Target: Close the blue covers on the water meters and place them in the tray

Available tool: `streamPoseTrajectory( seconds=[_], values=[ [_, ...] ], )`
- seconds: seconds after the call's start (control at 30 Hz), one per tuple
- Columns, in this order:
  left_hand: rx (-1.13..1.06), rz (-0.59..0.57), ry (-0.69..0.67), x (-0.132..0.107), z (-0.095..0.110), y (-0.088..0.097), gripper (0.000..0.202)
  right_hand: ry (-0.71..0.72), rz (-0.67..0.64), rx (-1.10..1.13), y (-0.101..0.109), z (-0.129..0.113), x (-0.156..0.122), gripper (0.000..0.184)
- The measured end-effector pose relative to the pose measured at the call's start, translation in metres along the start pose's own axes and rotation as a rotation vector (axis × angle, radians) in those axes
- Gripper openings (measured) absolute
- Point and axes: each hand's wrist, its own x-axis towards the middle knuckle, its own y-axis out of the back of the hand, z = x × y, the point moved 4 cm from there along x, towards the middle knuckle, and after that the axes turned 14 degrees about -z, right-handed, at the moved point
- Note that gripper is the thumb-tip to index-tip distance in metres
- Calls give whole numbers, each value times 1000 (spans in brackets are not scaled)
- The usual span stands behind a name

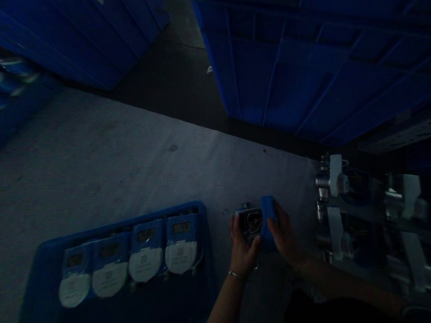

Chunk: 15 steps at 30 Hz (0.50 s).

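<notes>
Low and right of centre, my left hand is closed around the side of a meter whose housing lies open, showing thin wires inside. My right hand grips a blue cover, tilted up at the right edge of that meter; whether the two are joined I cannot tell. A bit of metal fitting shows behind the meter. To the left, a blue tray holds a row of several blue meters with small display windows and white round faces.
Several blurred metal-and-blue meter units with white strips stand at the right. Large blue crates rise behind the grey work surface. Another blue bin with parts sits at the far left. The scene is dark.
</notes>
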Motion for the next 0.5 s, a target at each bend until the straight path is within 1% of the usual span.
streamPoseTrajectory(
  seconds=[0.07,0.13,0.2,0.27,0.3,0.37,0.43,0.47,0.5],
  values=[
    [117,-30,21,5,6,3,66,30,-3,-91,-6,0,-3,61],
    [158,-5,57,14,5,10,49,48,5,-164,-10,3,-8,52],
    [160,35,33,24,1,17,36,66,-26,-187,-14,6,-13,45],
    [151,58,-18,30,-4,18,27,92,-51,-151,-14,9,-13,42],
    [142,75,-40,31,-7,17,26,94,-57,-110,-13,10,-12,46],
    [107,133,-70,30,-12,14,29,52,-87,40,-10,12,-5,63],
    [46,180,-87,26,-16,10,38,-45,-177,291,-8,14,4,86],
    [10,184,-85,24,-17,9,40,-99,-227,430,-9,14,7,94],
    [-28,174,-73,22,-18,7,40,-142,-276,557,-9,14,8,98]
  ],
)
